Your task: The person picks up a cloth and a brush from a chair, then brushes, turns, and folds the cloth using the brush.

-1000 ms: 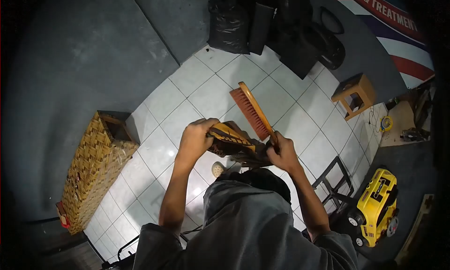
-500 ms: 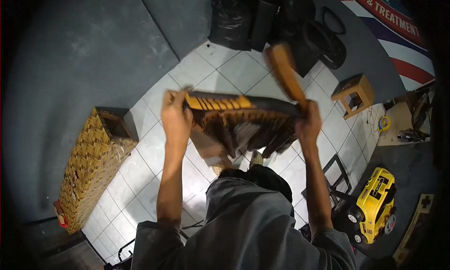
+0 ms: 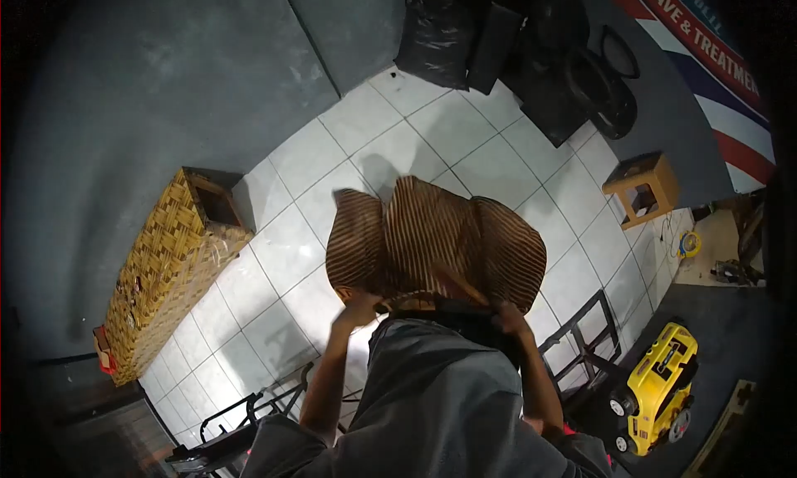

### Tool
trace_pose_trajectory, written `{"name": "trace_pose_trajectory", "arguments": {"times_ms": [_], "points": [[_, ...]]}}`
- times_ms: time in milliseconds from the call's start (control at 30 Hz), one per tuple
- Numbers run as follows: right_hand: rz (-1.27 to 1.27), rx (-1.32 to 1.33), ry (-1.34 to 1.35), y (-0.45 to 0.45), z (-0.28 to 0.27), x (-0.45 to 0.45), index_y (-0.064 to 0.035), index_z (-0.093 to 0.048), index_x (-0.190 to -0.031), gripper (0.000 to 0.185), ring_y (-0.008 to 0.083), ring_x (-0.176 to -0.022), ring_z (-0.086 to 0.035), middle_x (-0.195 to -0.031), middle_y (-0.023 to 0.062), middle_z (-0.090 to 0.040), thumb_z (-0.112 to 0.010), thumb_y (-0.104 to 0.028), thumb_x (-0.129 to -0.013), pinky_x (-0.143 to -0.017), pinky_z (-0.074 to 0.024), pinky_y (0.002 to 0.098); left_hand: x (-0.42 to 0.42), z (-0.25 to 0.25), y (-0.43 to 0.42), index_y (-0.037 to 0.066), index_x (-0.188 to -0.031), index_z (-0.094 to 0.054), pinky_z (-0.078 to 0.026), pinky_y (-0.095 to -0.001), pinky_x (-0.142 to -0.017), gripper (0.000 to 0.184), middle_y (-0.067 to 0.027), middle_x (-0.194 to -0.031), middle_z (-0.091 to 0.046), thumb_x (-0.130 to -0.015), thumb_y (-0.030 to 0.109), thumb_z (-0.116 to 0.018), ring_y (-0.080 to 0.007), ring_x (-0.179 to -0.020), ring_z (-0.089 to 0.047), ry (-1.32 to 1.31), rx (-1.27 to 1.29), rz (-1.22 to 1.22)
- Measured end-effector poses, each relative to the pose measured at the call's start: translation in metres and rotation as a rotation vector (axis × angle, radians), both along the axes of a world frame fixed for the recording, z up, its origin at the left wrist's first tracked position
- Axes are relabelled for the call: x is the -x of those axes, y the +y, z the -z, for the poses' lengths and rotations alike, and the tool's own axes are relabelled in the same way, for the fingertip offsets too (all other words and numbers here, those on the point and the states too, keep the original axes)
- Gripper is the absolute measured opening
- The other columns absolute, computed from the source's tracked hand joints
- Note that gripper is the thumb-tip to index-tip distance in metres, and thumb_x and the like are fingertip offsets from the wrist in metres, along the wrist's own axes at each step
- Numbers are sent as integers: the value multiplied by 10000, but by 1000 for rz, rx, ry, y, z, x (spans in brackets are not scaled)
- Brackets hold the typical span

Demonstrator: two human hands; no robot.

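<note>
1 striped cloth [image 3: 433,233], 1 blurred brush [image 3: 463,287]. Left hand [image 3: 359,309]: fingers curled on cloth edge. Right hand [image 3: 508,319]: at brush; finger opening cannot be told.

Around me, dark grey walls [image 3: 207,55] meet a white tiled floor [image 3: 357,138] with bright glare and soft shadows; a woven-pattern cabinet [image 3: 166,270] stands to my left, a small wooden stool [image 3: 652,187] to my right, below a red, white and blue "SHAVE & TREATMENT" sign [image 3: 706,46]
</note>
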State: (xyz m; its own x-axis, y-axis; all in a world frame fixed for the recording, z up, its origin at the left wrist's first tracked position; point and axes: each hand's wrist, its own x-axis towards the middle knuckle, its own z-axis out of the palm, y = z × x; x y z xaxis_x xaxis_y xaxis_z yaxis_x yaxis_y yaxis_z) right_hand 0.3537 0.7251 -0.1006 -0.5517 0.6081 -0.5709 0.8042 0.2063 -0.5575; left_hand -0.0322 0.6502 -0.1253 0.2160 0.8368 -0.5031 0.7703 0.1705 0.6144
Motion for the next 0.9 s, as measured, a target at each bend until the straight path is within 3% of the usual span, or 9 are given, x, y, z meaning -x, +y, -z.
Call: {"name": "trace_pose_trajectory", "arguments": {"times_ms": [67, 100, 233, 367, 467, 533, 667, 733, 900], "points": [[243, 96, 152, 8, -11, 6, 42, -522, -1083, 442, 326, -869, -593, -960, 221, -597, -566, -131, -679, -729, -470, 408, 19, -53, 36, 11, -964, -603, -440, -307, -760, 365, -144, -929, -616, -631, -65, -474, -236, -845, -580, -232, 81, -127], [488, 175, 305, 19, -25, 13, 44, -510, -1107, 469, 273, -842, -607, -959, 177, -611, -571, -119, -672, -714, -477, 365, 26, -51, 45, 44, -869, -622, -469, -337, -718, 305, -144, -828, -636, -639, -41, -440, -310, -790, -611, -321, -209, -241], [845, 506, 763, 50, -138, 61, 27, -482, -1115, 387, 144, -782, -582, -917, 82, -594, -501, 54, -729, -692, -472, 242, -7, -146, 116, -3, -1028, -523, -396, -269, -852, 249, -134, -947, -584, -806, -54, -424, -183, -953, -556, -404, -699, -625], [976, 392, 1089, 53, -204, 85, 20, -500, -1049, 338, 165, -816, -594, -926, 90, -591, -520, 67, -715, -716, -484, 267, -51, -140, 145, -18, -1213, -288, -314, -293, -956, 564, -182, -1234, -362, -796, 123, -639, -264, -1181, -364, -525, -1113, -996], [1085, 307, 1132, 45, -230, 92, 23, -505, -1029, 332, 177, -824, -594, -931, 97, -592, -527, 76, -702, -723, -483, 275, -81, -114, 114, -54, -1205, -353, -399, -292, -859, 473, -167, -1199, -435, -834, 136, -578, -250, -1094, -460, -532, -601, -1054], [1063, 327, 1170, 39, -231, 88, 18, -510, -1028, 343, 182, -829, -591, -935, 97, -590, -534, 78, -691, -730, -481, 279, -99, -101, 83, -14, -1216, -394, -443, -284, -815, 399, -128, -1157, -502, -878, 171, -498, -233, -1022, -520, -1075, 44, -1054], [998, 163, 1007, 31, -231, 81, 10, -511, -1032, 324, 180, -813, -588, -923, 92, -591, -516, 60, -712, -715, -474, 271, -111, -78, 74, 43, -1277, -358, -439, -295, -855, 463, -139, -1203, -475, -865, 203, -496, -197, -1042, -517, -1624, 609, -868], [1032, 181, 915, 30, -224, 78, -7, -516, -1009, 326, 161, -750, -587, -868, 67, -583, -539, 1, -683, -673, -475, 251, -112, -56, 67, 92, -1245, -421, -470, -275, -810, 404, -87, -1102, -531, -842, 70, -454, -156, -982, -543, -1709, 414, -823], [1010, -83, 769, 32, -186, 60, 25, -488, -1041, 320, 136, -789, -535, -906, 87, -554, -419, 32, -728, -700, -448, 265, -91, -112, 65, 61, -1173, -477, -474, -299, -714, 414, -75, -978, -574, -764, -3, -478, -178, -890, -573, -845, 180, -192]]}}
